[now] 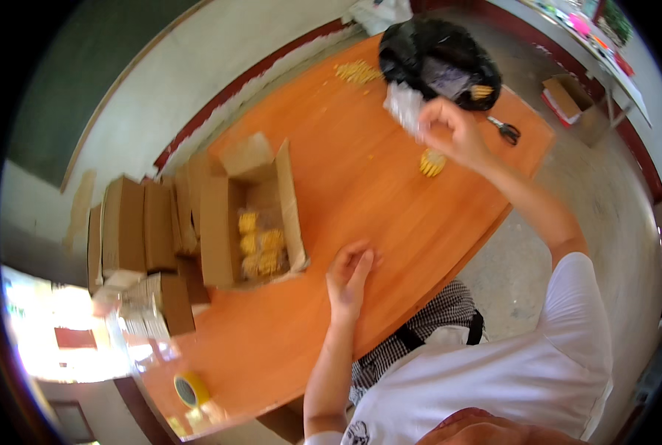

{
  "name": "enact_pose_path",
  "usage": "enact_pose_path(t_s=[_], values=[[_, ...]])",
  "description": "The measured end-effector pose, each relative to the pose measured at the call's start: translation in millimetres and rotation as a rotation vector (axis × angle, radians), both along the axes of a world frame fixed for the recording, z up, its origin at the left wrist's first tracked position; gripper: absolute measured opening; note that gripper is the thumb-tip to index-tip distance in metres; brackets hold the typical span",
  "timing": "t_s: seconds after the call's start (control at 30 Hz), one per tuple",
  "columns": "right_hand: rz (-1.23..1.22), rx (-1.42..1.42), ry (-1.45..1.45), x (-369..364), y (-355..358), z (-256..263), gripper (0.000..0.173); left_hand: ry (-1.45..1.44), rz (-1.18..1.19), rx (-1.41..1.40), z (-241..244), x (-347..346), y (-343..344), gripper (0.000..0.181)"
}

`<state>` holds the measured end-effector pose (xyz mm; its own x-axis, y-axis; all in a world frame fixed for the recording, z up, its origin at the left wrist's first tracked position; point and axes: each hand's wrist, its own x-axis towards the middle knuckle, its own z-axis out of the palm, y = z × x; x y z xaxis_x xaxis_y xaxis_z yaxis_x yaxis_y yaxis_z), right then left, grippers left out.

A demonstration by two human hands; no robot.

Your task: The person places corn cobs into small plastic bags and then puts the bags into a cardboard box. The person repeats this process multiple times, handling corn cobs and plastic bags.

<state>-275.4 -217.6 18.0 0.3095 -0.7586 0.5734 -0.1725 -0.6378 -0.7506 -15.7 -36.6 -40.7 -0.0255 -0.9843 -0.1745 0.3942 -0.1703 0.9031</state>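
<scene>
My left hand (353, 272) hovers by the table's near edge, its fingers loosely curled and apart, with nothing visible in it. My right hand (448, 128), somewhat blurred, is bent beside clear plastic bags (405, 107); whether its fingertips pinch anything cannot be told. Just below it lies a bundle of yellow pieces (432, 163). Behind, a black plastic bag (400, 53) stands open, with a yellow bundle (481, 92) on its near side. An open cardboard box (217, 233) to the left contains several clear packets of yellow pieces (271, 239).
Loose yellow pieces (357, 72) lie at the far edge of the orange table (353, 194). Black-handled scissors (508, 132) rest right of the black bag. Cardboard boxes (122, 228) are stacked at the left. A yellow tape roll (191, 389) is at the lower left corner.
</scene>
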Motion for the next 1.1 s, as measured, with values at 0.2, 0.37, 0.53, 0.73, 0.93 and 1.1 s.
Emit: enact_pose_path(t_s=[0.2, 0.37, 0.53, 0.73, 0.93, 1.1], values=[[0.337, -0.036, 0.457, 60.0, 93.3, -18.5, 0.013, 0.287, -0.027, -0.025, 2.6, 1.1, -6.1, 0.042], [0.401, 0.161, 0.4, 68.8, 105.7, -4.0, 0.021, 0.164, 0.089, -0.046, -13.5, 11.1, -7.1, 0.047], [0.217, 0.065, 0.441, 73.4, 104.4, 22.4, 0.026, 0.158, 0.095, -0.036, -7.3, 8.8, -7.6, 0.049], [0.211, -0.099, 0.524, 81.0, 98.5, -11.3, 0.016, 0.178, 0.045, -0.082, -1.5, 5.7, -7.7, 0.054], [0.14, 0.459, 0.047, 49.5, 70.9, -14.7, 0.006, 0.173, 0.069, -0.098, -15.4, 9.5, -9.5, 0.056], [0.15, 0.533, -0.55, 2.6, 36.5, -15.1, 0.007, 0.145, 0.076, -0.084, -14.6, 10.2, -10.2, 0.053]])
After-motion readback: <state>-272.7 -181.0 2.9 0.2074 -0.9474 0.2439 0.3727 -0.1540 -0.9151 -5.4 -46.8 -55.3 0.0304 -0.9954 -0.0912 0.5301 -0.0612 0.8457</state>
